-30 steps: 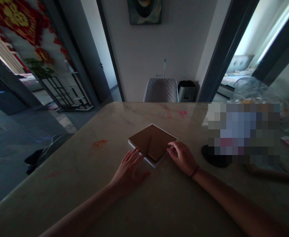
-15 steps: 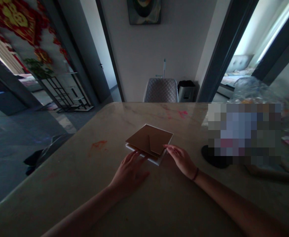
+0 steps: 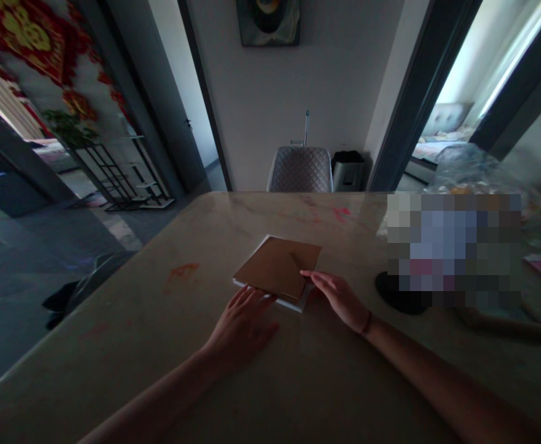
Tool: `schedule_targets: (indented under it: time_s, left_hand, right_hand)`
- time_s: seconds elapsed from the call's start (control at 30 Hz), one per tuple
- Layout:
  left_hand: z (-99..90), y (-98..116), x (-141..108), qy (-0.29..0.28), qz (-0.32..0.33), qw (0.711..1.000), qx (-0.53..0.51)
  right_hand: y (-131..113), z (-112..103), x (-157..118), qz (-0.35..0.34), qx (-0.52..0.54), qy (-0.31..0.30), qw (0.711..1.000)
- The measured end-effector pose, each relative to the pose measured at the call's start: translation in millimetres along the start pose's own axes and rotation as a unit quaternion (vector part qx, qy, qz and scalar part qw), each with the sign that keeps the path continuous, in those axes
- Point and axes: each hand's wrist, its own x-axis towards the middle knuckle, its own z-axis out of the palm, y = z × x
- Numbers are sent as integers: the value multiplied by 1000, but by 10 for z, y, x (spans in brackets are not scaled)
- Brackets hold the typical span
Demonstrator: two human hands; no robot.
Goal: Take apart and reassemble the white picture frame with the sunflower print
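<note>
A brown paper or card sheet (image 3: 273, 262) lies on a white-edged flat piece (image 3: 301, 304), whose rim shows along the near and right sides. A thin dark slanting line or shadow crosses the sheet near its right side; I cannot tell if it is a fold. My left hand (image 3: 243, 317) lies with fingers spread, their tips touching the near edge. At the right edge, my right hand (image 3: 339, 300) has its fingers drawn together, the index fingertip over the brown sheet. Its thumb is mostly hidden.
All this lies on a marbled table (image 3: 196, 357) with orange and pink stains. To the right are a dark round base (image 3: 400, 295), a blurred-out patch and clear plastic wrapping (image 3: 464, 166). A quilted chair (image 3: 301, 169) stands beyond the far edge, beside a bin (image 3: 348, 171).
The brown sheet has turned slightly and lies flatter on the white-edged piece. Its near-left gap has narrowed. Both hands stay almost in place, with the right fingertips slightly further left.
</note>
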Motion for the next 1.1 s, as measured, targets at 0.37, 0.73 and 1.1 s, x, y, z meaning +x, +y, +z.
schedule_targets:
  time_s: [0.37,0.73,1.1]
  left_hand:
    - [-8,10,4,-17,-26,999,-23]
    - [27,-15,-23,-6,-35,999,-26]
    - [1,-15,-25,39,-51,998,15]
  right_hand:
    - [145,-152,124,136,139,252,948]
    - [472,-236,216,112,244,343,900]
    - [793,-273,257,77,58,353,931]
